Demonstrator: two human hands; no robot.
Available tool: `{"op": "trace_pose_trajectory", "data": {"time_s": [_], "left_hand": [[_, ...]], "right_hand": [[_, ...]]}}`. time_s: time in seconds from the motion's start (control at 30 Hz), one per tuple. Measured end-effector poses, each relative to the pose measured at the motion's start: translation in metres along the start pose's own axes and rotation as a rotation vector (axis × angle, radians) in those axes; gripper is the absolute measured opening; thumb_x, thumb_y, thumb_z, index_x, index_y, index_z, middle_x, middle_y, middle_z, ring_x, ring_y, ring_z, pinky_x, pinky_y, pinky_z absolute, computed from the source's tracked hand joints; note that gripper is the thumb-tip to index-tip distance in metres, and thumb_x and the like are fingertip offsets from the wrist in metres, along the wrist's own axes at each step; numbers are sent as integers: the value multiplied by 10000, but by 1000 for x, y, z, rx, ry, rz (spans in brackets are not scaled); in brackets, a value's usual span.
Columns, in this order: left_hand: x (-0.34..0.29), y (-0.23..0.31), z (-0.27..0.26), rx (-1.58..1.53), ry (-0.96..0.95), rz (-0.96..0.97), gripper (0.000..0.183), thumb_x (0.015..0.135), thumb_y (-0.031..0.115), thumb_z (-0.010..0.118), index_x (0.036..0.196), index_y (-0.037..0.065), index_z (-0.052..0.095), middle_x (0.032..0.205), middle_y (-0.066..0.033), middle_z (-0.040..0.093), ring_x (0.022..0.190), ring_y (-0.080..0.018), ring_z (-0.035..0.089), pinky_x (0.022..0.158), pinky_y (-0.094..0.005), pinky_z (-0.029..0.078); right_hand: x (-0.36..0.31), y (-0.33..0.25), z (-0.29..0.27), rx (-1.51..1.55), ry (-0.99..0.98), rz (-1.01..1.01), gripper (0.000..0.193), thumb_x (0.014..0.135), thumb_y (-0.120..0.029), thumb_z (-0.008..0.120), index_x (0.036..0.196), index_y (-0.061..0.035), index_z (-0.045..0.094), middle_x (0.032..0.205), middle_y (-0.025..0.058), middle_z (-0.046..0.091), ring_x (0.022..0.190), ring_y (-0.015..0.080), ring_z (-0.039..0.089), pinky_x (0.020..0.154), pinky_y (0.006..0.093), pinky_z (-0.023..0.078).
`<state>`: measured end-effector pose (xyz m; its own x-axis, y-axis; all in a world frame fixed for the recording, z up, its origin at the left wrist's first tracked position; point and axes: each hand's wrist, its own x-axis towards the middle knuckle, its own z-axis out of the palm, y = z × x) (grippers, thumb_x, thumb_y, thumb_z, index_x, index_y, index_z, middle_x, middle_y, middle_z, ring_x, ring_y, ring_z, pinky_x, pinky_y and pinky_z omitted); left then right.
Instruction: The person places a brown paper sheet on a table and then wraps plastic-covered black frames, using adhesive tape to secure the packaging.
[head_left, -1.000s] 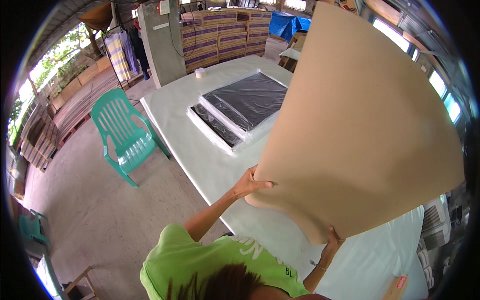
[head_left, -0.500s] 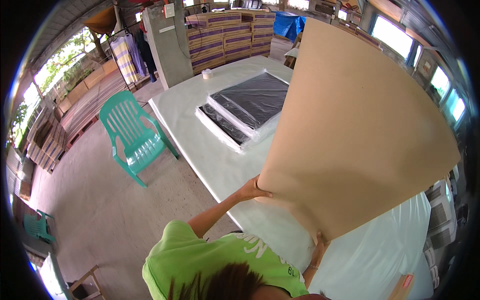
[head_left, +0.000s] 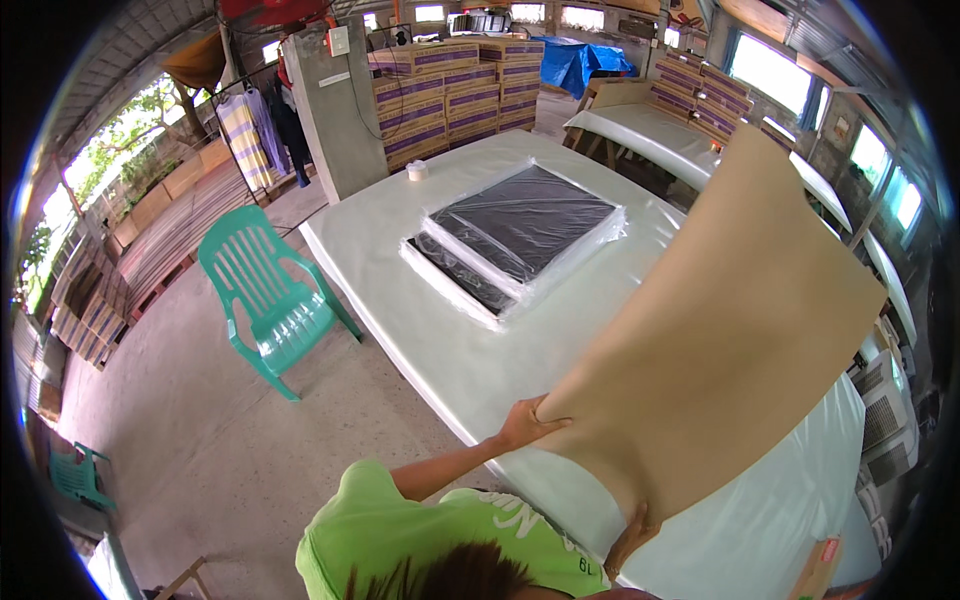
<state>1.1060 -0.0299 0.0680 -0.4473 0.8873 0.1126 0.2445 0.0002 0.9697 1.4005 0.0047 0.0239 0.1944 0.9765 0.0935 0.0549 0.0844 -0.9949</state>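
"Head view: where is the broad, curved sheet of smooth brown paper-like material (head_left: 720, 330) held?"

"Above the near right part of the table covered in pale green plastic (head_left: 470, 360). Its near left corner is pinched by the left hand (head_left: 530, 424), thumb on top; its near edge is pinched by the right hand (head_left: 632, 545) (the fingers are mostly hidden beneath)."

"What could be spoiled?"

"A crease could be forced into the dip between the grips, were they pushed closer together. The flat, clear-wrapped black panels (head_left: 530, 222) could be knocked, were the far end swung left."

"And its direction?"

"The far end is pointed away and rightward; the long axis is slanted likewise from the hands."
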Motion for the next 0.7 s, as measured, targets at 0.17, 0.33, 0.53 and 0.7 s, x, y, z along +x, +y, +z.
{"op": "trace_pose_trajectory", "data": {"time_s": [0.17,0.33,0.53,0.7], "left_hand": [[-19,0,-6,135,-74,-129,493,683,416,698,1048,93,623,940,-117,657,869,-249,632,781,-347,480],[-24,-31,6,157,-324,-465,555,653,506,678,1035,106,631,947,-103,657,867,-247,627,782,-355,474],[-14,-67,15,190,-528,-422,724,697,455,694,1132,-82,479,1077,-203,574,961,-260,579,833,-353,472],[-35,-39,12,-16,-542,-492,765,689,269,754,1252,-22,326,1169,-200,485,1095,-267,491,903,-367,426]], "right_hand": [[-36,22,-40,3,-70,-23,338,824,-131,612,1066,88,526,981,153,580,862,208,552,762,310,459],[-69,11,-69,-338,-51,-71,344,797,-81,578,1106,61,533,1016,147,601,912,226,565,794,320,452],[-62,5,-72,-190,-38,74,443,722,-147,594,1122,36,542,947,102,627,833,164,576,731,301,467],[-67,38,-95,-485,146,161,490,678,-211,646,1110,4,561,995,153,628,890,239,598,791,334,460]]}}
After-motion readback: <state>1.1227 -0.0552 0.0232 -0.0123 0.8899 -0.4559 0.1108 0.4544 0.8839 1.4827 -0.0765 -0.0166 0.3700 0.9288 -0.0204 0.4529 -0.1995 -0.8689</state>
